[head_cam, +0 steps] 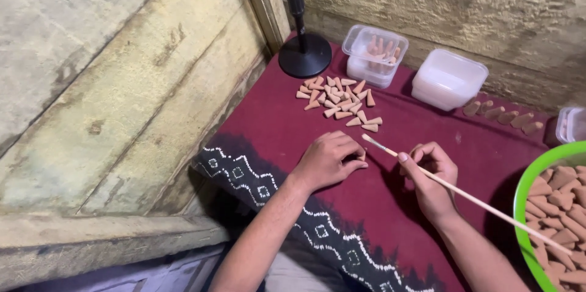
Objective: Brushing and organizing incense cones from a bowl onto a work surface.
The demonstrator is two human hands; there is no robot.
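The right hand pinches a thin wooden brush near its tip; light and stiff, it is best held there. The left hand curls shut over something hidden on the maroon cloth, near brittle-looking clay cones.

Location type: a small, informal craft workspace, apparently home-based rather than industrial. Evidence: rough, stained plaster walls meeting in a corner; a maroon cloth with a white patterned border serving as the work surface; many small tan clay-like cones laid out in a loose batch on it; clear lidded plastic tubs (one holding more cones); a green plastic bowl filled with cones; and a black round-based stand.
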